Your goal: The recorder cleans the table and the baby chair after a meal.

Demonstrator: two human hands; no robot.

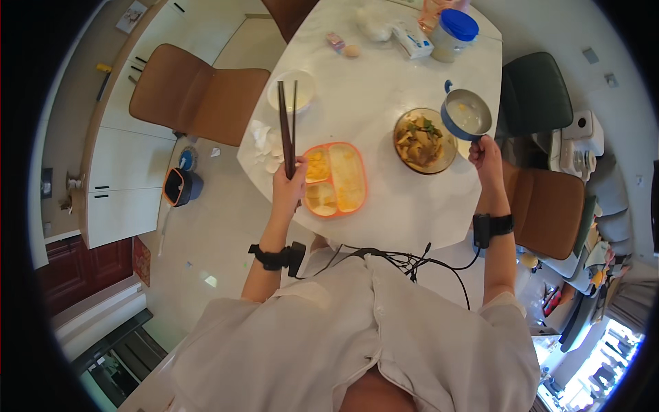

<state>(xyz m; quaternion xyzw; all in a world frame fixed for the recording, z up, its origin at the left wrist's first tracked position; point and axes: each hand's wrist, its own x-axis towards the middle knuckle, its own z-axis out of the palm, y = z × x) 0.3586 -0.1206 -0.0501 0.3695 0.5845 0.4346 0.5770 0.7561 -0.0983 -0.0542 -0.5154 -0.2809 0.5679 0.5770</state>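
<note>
While your left hand [290, 180] is closed around a pair of dark chopsticks [285, 127], their tips pointing toward the desk's far edge and crossing over a white bowl [306, 81] near the left edge, your right hand [486, 156] is closed on the near handle of a blue saucepan [467, 114] by the right edge. You have the pan's pale inside facing up with a few yellow bits in it; whether it rests on the desk [405, 206] or is lifted, I cannot tell. Just beside your left hand, toward the near edge, lies an orange-rimmed divided plate [366, 180] with yellow food in its left compartments. A round dish of cooked food [421, 143] sits between that plate and the right edge, next to your pan. Crumpled white tissues [266, 145] lie at the left edge, and a blue-lidded container [456, 36] stands near the far right corner.
</note>
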